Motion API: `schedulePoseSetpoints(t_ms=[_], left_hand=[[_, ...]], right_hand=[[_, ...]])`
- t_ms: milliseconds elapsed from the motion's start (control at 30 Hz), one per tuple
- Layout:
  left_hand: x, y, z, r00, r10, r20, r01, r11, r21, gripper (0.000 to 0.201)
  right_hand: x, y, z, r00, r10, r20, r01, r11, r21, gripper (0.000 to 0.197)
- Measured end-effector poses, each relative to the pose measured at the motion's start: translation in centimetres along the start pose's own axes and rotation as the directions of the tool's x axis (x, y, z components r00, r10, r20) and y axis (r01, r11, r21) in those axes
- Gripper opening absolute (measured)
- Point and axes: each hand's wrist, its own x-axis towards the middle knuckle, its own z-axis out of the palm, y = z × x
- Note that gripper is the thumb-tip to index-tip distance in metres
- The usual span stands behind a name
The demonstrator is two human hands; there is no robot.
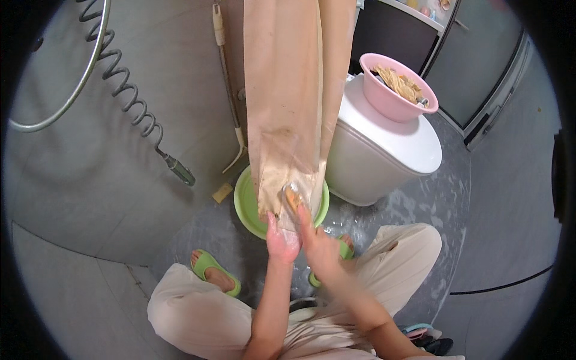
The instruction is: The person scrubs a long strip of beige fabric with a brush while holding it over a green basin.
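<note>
A long beige cloth (285, 72) hangs from the top of the view, its lower end wet and dark-spotted. My left hand (283, 243) grips that lower end, thumb on top and the other fingers hidden beneath. In my right hand (320, 249) is a small brush (293, 197) with an orange-brown back, pressed against the wet cloth just beyond my left hand. Its bristles cannot be made out. Under the cloth's end, a light green basin (244, 201) stands on the floor, partly covered.
Right of the cloth stands a white toilet (360, 165); a pink basin (390, 107) of crumpled cloth rests on its lid. A squeegee-like pole (225, 72) leans at the wall. A coiled hose (123, 88) hangs left. A yellowish block (222, 192) lies on the wet floor.
</note>
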Motion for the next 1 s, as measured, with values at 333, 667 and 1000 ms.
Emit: schedulePoseSetpoints(t_ms=[333, 667, 1000], left_hand=[[0.0, -0.9, 1.7, 0.997, 0.031, 0.072, -0.030, 1.000, -0.007, 0.068], [-0.4, -0.3, 1.2, 0.997, -0.013, 0.071, 0.020, 0.995, -0.097, 0.077], [0.0, -0.5, -0.3, 0.994, -0.106, 0.037, 0.110, 0.980, -0.166, 0.073]], right_hand=[[2.5, 1.2, -0.5, 0.994, 0.087, -0.071, -0.083, 0.994, 0.064, 0.067], [2.4, 1.3, 0.3, 1.000, 0.026, 0.007, -0.026, 0.999, 0.024, 0.065], [2.7, 1.0, 0.9, 0.999, -0.046, 0.026, 0.046, 0.999, 0.004, 0.069]])
